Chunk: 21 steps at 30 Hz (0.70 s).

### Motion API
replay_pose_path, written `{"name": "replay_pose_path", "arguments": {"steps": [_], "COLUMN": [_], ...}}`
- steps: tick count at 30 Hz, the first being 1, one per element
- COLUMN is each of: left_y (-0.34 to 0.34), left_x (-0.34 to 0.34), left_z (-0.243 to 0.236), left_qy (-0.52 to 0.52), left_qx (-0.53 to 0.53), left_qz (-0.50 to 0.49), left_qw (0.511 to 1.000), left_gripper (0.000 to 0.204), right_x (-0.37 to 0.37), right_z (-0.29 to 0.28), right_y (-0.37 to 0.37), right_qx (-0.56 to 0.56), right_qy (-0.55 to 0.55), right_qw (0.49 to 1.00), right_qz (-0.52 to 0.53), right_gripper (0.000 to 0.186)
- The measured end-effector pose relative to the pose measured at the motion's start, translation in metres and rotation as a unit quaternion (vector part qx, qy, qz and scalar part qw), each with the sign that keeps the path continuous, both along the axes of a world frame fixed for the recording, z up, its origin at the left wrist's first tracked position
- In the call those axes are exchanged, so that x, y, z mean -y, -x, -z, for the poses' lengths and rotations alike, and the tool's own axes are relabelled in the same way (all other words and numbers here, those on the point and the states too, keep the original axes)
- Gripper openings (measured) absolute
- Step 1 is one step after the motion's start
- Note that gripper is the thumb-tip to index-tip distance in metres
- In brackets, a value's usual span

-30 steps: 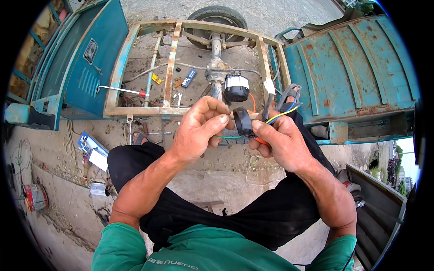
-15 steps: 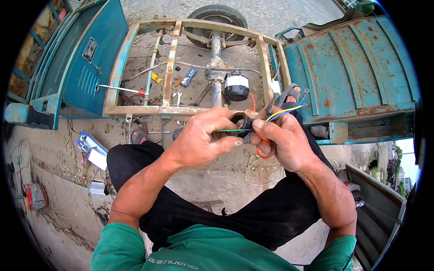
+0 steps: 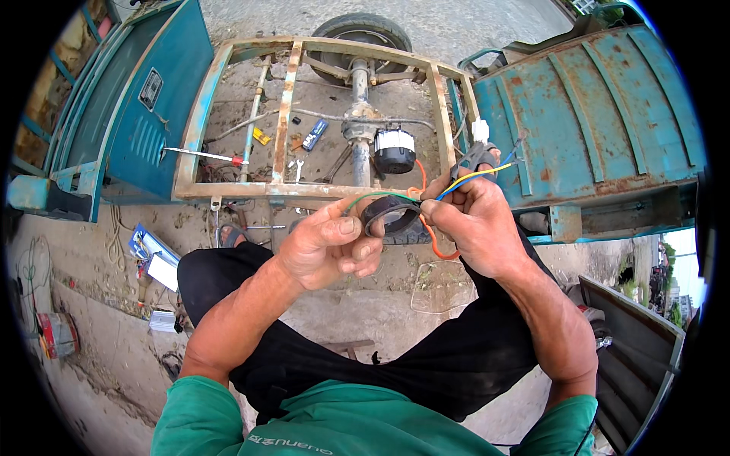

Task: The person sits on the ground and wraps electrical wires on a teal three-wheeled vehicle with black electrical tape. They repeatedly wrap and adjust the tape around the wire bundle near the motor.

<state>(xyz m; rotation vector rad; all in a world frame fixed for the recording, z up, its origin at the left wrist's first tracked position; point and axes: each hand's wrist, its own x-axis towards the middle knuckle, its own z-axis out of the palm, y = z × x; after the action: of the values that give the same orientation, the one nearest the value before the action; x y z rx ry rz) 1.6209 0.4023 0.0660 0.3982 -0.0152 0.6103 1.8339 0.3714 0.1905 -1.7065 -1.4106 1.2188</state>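
My left hand (image 3: 319, 251) is closed around the near side of a roll of black tape (image 3: 403, 222), its thumb lifted along the side. A green wire (image 3: 372, 194) arches over the roll from the left fingers toward the right hand. Thumb and forefinger of my right hand (image 3: 487, 232) pinch a bundle of wires at the roll's right edge. Out of that grip run a yellow wire (image 3: 480, 175) and a blue wire (image 3: 449, 193) to the upper right. An orange wire (image 3: 436, 245) loops below the fingers. The pinched spot itself is mostly hidden.
Ahead lies a rusty vehicle frame (image 3: 287, 114) with an axle, a motor (image 3: 395, 152) and a wheel (image 3: 363, 34). Blue-green body panels (image 3: 585, 114) flank it. A screwdriver (image 3: 205, 155) rests across the frame's left side; a wrench (image 3: 299, 169) lies on the ground. A white connector (image 3: 480, 131) shows beyond my right hand.
My left thumb has come up off the green wire, which now bows upward instead of running straight. The black roll has tilted and shows more of its ring.
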Motion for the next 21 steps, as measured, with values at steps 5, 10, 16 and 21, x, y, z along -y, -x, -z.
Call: {"name": "replay_pose_path", "arguments": {"steps": [5, 10, 16, 21], "left_y": [-0.014, -0.008, 0.0, 0.003], "left_x": [0.016, 0.02, 0.013, 0.0], "left_z": [-0.002, -0.024, -0.04, -0.04], "left_qy": [0.001, -0.037, -0.361, -0.571], "left_qx": [0.156, 0.052, -0.481, -0.466], "left_qz": [0.037, -0.026, -0.22, -0.404], "left_qw": [0.987, 0.998, 0.768, 0.542], "left_gripper": [0.075, 0.093, 0.06, 0.037], "right_x": [-0.001, 0.002, 0.005, 0.005], "right_z": [0.008, 0.006, -0.002, -0.001], "right_y": [0.0, 0.002, 0.011, 0.016], "right_qx": [0.044, 0.097, 0.15, 0.153], "right_qy": [-0.037, -0.05, -0.039, -0.014], "right_qw": [0.998, 0.993, 0.987, 0.986], "right_qz": [0.01, -0.033, -0.046, -0.064], "right_gripper": [0.014, 0.021, 0.024, 0.025]}}
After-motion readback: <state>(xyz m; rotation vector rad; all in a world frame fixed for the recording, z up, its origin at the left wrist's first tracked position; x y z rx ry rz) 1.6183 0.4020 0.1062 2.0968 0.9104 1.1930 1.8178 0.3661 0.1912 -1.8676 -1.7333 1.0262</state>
